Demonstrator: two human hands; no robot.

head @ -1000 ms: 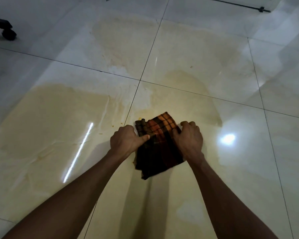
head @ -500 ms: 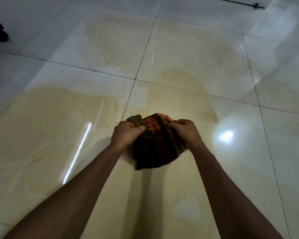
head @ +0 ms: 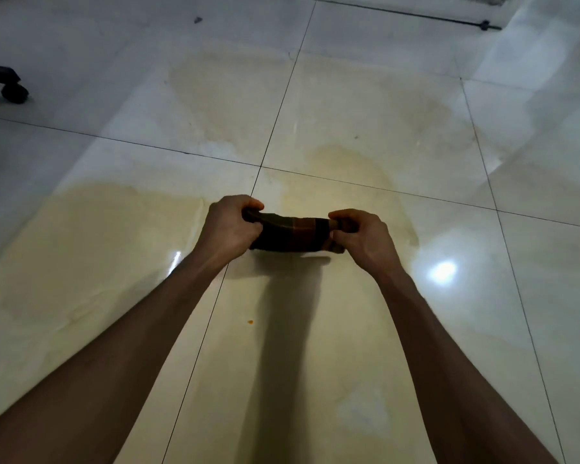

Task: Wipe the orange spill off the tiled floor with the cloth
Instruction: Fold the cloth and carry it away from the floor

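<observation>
The orange spill (head: 121, 236) is being left as a wide thin film across several tiles of the tiled floor (head: 64, 145). The cloth (head: 290, 234), bunched into a short dark roll, is being held above the wet tiles, its ends being clamped by the left hand (head: 230, 226) and right hand (head: 360, 237). It is likely handling soft, limp and soaked, so the bunched ends are judged the best hold.

both ends of the cloth (head: 292, 233) are hidden inside the left hand (head: 230, 226) and right hand (head: 359, 237), each closed round an end. whether the cloth touches the floor (head: 81, 155) cannot be told. both forearms are cut off by the bottom edge. far left of the cloth, a chair caster (head: 13, 92) is cropped by the left edge.
</observation>
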